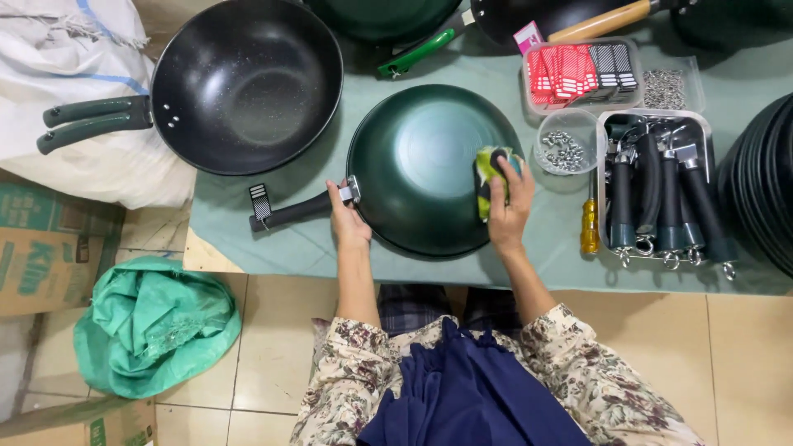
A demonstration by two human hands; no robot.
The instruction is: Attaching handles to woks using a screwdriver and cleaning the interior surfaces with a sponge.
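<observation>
Left hand [347,216] grips handle [291,211] to steady upturned green pan [421,165] on surface [529,264]; right hand [508,202] closed on yellow-green cloth [487,169], pressing pan's base.

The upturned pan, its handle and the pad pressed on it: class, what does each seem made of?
Upturned pan: likely metal, coated dark green, with a soft sheen.
Handle, gripped near its bracket by the left hand: matte black, probably plastic.
Pad under the right hand: yellow-green, apparently soft sponge or cloth.
</observation>
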